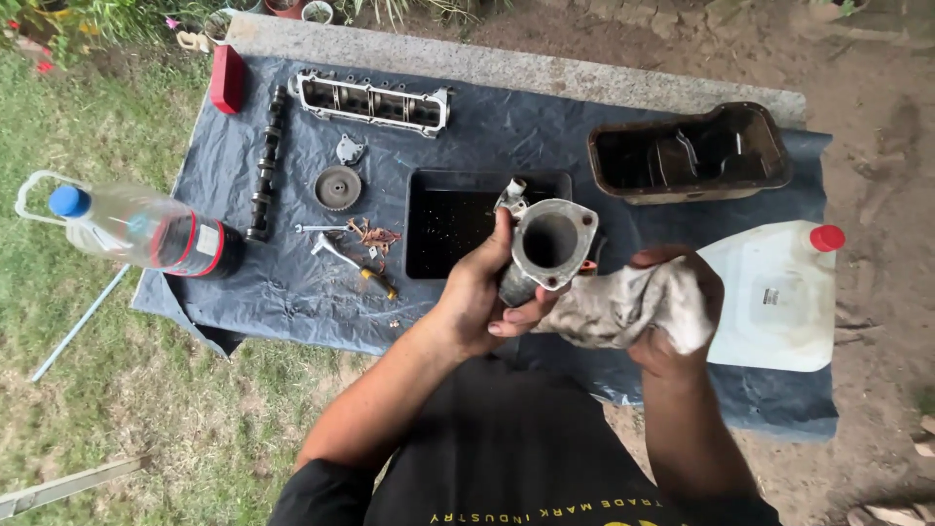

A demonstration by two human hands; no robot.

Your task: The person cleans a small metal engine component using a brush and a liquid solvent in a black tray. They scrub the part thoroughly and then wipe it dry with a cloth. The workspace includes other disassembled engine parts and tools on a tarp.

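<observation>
Your left hand (479,297) is wrapped tight around a grey metal pipe piece (545,251) with its round hole facing up, and just beside it your right hand (672,321) squeezes a dirty rag (623,304) touching the pipe piece's side.

Housing (548,248): grey cast-metal pipe piece, flanged round opening turned upward, tilted, held above a black tray. Rag (628,307): dirty whitish cloth, crumpled, pressed against the housing's lower right side.

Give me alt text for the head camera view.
Left hand grips a grey metal pipe fitting while the right hand holds a dirty rag against it, above a dark tarp laid with engine parts.
</observation>
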